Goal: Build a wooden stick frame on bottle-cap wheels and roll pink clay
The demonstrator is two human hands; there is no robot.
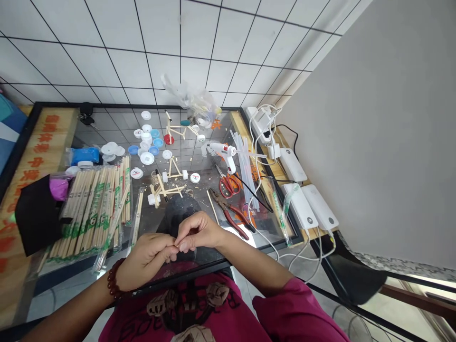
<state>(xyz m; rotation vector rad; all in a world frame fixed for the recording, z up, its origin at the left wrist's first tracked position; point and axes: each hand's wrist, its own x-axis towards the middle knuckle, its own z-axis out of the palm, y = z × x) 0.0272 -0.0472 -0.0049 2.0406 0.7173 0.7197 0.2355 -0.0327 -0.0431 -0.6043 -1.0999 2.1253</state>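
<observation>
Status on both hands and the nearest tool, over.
Left hand and right hand meet at fingertips; anything pinched too small to tell. Pliers lie beyond the right forearm.

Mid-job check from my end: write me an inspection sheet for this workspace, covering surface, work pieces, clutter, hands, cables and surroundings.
Surface: glass tabletop, black-rimmed, crumbs near the centre.
Work pieces: wooden stick frames, some fitted with caps; bundled sticks on the left.
Clutter: loose caps, plastic bag at the far edge; scissors, pliers and glue gun lie right of centre.
Hands: left and right meet at the fingertips; anything between them is too small to identify.
Cables: black cord crosses the glue sticks; white cables run along the right side.
Surroundings: tiled wall ahead, grey wall right; other people: nothing seen.
</observation>
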